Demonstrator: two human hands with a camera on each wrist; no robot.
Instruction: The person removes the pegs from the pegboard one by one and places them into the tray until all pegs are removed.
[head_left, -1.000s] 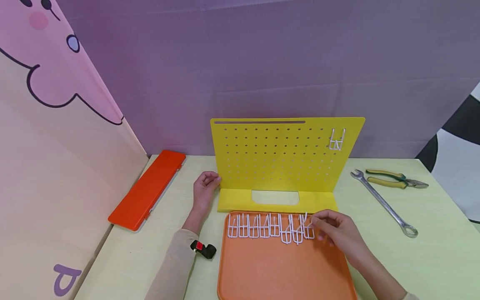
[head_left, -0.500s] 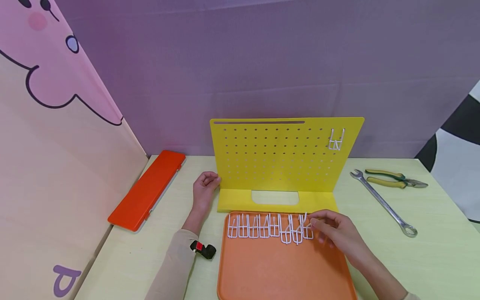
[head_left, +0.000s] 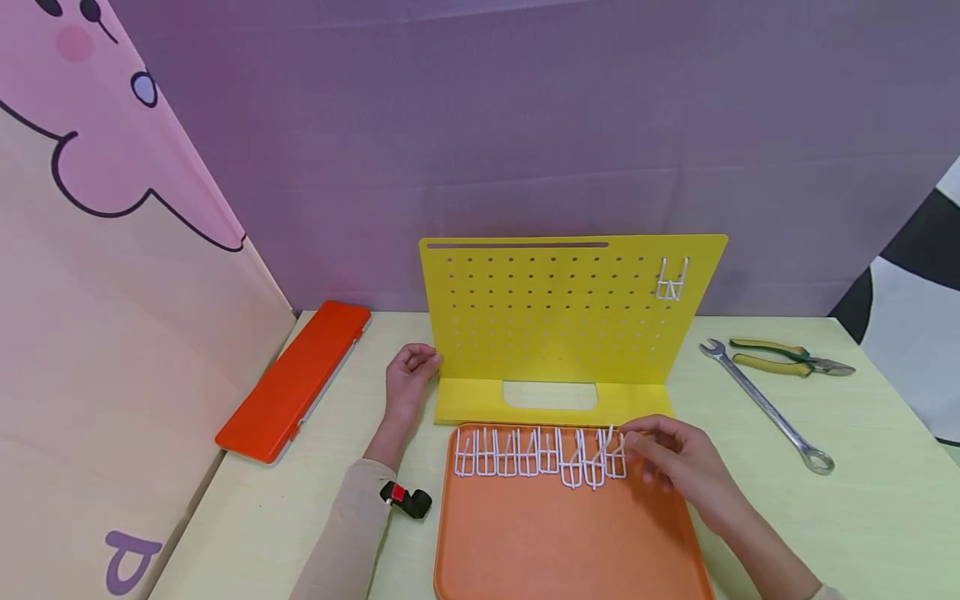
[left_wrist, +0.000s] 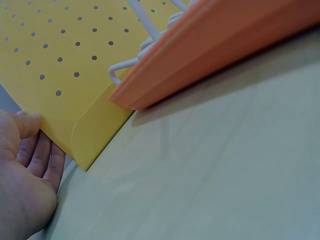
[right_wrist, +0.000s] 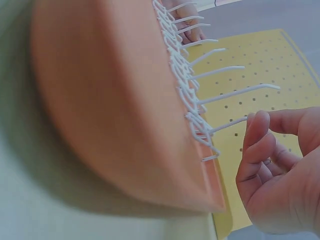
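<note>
A yellow pegboard stand (head_left: 480, 367) stands upright behind an orange tray (head_left: 562, 533). My left hand (head_left: 408, 383) holds the board's lower left edge, thumb on the front face and fingers behind it, as the left wrist view shows. Several white wire hooks (head_left: 528, 454) lie in a row along the tray's far side, their prongs pointing up. At the right end of that row, my right hand (head_left: 682, 458) pinches the prong tip of the last hook (right_wrist: 227, 124) between thumb and index finger. One white hook (head_left: 671, 287) hangs near the board's upper right corner.
An orange-red flat case (head_left: 300, 379) lies on the table at left. To the right are a combination wrench (head_left: 765, 404) and yellow-handled pliers (head_left: 795, 358). A purple cloth backdrop (head_left: 525, 125) rises behind the board.
My right hand has shifted very slightly, with its fingertips still at the last hook. My left hand stays at the board's edge.
</note>
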